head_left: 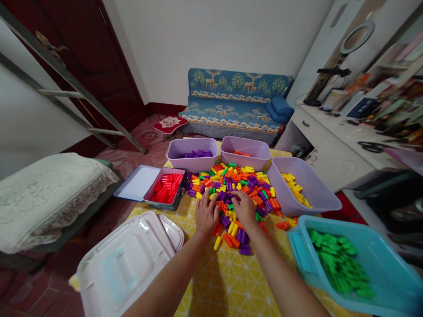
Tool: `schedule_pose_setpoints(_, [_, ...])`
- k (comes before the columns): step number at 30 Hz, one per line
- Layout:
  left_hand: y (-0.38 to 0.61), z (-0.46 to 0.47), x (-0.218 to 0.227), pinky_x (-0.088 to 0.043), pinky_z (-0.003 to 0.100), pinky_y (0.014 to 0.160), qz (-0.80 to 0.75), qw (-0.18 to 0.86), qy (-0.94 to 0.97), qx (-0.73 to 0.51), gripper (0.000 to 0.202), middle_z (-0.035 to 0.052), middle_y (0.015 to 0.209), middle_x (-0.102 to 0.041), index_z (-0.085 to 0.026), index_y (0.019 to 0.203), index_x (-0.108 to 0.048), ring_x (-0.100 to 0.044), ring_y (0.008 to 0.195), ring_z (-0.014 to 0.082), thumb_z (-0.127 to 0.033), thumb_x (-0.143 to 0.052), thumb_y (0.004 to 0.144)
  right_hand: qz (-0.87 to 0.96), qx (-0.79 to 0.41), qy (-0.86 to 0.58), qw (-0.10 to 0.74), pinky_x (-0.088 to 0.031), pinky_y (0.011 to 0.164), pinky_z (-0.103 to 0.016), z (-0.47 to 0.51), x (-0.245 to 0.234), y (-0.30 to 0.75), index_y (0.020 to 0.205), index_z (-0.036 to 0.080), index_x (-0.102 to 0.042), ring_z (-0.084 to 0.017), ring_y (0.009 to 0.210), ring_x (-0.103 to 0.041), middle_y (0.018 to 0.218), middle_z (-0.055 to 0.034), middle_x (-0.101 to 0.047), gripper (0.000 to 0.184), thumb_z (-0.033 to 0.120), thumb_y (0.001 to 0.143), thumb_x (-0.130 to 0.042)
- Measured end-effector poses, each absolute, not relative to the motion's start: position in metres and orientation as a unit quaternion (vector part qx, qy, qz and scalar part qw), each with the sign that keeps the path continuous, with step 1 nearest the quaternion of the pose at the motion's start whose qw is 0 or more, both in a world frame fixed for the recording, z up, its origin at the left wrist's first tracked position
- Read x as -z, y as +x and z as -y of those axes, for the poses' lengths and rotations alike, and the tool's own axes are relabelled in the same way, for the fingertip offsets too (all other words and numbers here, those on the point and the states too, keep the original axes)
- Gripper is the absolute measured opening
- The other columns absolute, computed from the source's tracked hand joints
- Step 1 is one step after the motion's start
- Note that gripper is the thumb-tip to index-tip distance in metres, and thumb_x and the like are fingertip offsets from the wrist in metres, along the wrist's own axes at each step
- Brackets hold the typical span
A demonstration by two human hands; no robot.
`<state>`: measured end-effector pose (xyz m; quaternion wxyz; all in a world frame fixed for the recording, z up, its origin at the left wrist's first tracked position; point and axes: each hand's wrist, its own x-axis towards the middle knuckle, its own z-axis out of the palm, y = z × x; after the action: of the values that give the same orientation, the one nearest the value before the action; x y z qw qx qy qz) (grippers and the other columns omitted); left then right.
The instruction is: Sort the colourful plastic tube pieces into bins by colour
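Purple, orange, yellow, green plastic tubes point(228, 182) — left hand point(206, 214) over them, fingers parted; right hand point(245, 209), fingers curled — grip hidden, can't tell.

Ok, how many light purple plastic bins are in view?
3: the far-edge left bin, with purple plastic pieces; the far-edge right bin, with orange plastic pieces; and the right-side bin, with yellow plastic pieces. None looks hidden.

A blue deer-patterned sofa point(228, 107) at upper centre; dark red door point(110, 75) and grey ladder point(62, 93) upper left; ring light point(344, 46) upper right
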<state>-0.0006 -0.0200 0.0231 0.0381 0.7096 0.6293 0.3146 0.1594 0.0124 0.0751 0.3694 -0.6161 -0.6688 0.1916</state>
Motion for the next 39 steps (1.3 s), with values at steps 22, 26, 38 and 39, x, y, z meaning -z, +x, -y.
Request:
schedule_pose_setpoints(22, [0.000, 0.017, -0.016, -0.033, 0.047, 0.111, -0.625, 0.035, 0.708, -0.327, 0.050, 0.0107, 0.157, -0.029, -0.023, 0.143, -0.041, -0.036, 0.139, 0.0259, -0.030, -0.043, 0.094, 0.656, -0.252, -0.656, 0.274, -0.049, 0.075, -0.030, -0.040, -0.072, 0.133, 0.085, 0.018, -0.066, -0.019, 0.080, -0.066, 0.084, -0.0055, -0.071, 0.018, 0.027, 0.070, -0.071])
schedule_pose_setpoints(26, [0.000, 0.019, -0.019, -0.032, 0.048, 0.112, -0.625, 0.031, 0.710, -0.323, 0.047, 0.0098, 0.156, -0.032, -0.025, 0.140, -0.046, -0.037, 0.139, 0.0264, -0.028, -0.045, 0.093, 0.638, -0.283, -0.641, 0.320, -0.051, 0.073, -0.027, -0.029, -0.066, 0.136, 0.085, 0.019, -0.063, -0.016, 0.077, -0.067, 0.084, -0.0030, -0.071, 0.008, 0.023, 0.078, -0.061])
schedule_pose_setpoints(38, [-0.001, 0.018, -0.020, -0.033, 0.051, 0.111, -0.623, 0.040, 0.713, -0.318, 0.040, 0.0082, 0.155, -0.034, -0.026, 0.128, -0.057, -0.036, 0.139, 0.0269, -0.025, -0.050, 0.089, 0.717, -0.268, -0.562, 0.314, -0.050, 0.085, -0.031, -0.007, -0.087, 0.132, 0.111, 0.025, -0.065, -0.018, 0.098, -0.064, 0.113, -0.0057, -0.065, 0.030, 0.025, 0.083, -0.058])
schedule_pose_setpoints(39, [-0.001, 0.018, -0.020, -0.032, 0.050, 0.111, -0.624, 0.040, 0.712, -0.319, 0.038, 0.0079, 0.155, -0.034, -0.026, 0.127, -0.058, -0.036, 0.139, 0.0269, -0.025, -0.050, 0.089, 0.712, -0.263, -0.564, 0.324, -0.050, 0.084, -0.031, -0.006, -0.088, 0.132, 0.107, 0.023, -0.065, -0.018, 0.096, -0.064, 0.110, -0.0062, -0.066, 0.027, 0.027, 0.082, -0.058])
